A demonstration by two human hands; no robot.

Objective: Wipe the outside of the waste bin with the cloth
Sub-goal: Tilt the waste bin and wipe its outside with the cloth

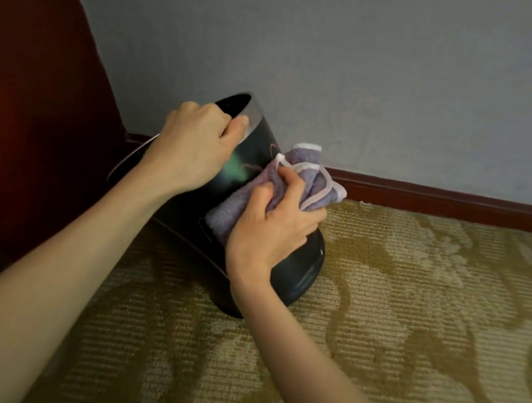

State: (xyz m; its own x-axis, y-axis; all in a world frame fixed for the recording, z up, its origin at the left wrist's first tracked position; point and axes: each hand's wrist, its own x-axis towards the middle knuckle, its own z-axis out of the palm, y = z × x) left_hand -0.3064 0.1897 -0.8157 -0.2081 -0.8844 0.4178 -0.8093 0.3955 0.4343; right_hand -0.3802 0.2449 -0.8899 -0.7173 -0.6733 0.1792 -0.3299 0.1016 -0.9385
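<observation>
Head view. Holds the black waste bin tilted on the patterned carpet, mouth up and to the left, base down and to the right, near the grey wall and its dark red skirting board. Grips the silver-banded rim with the left hand, fingers curled over the edge into the mouth, thumb on the band. Clutches the lilac terry cloth in the right hand, fingers closed round a bunched fold, and presses it against the bin's upper side wall, roughly midway between rim and base. Leaves a loose corner sticking out beyond the fingers, toward the wall.

Risks rolling or twisting the bin under the rim grip by pressing too hard on the glossy curved side, with only one hand and, seemingly, the lower edge on the carpet for support. Risks losing the rim through a slip of the thumb on the smooth band, and so knocking the bin against the dark red panel at the left. Risks rubbing with the bunched lump alone, skipping strips and missing the underside without a turn of the bin. Cannot make out any contents in the dark mouth; with some inside, risks tipping them out at this angle
</observation>
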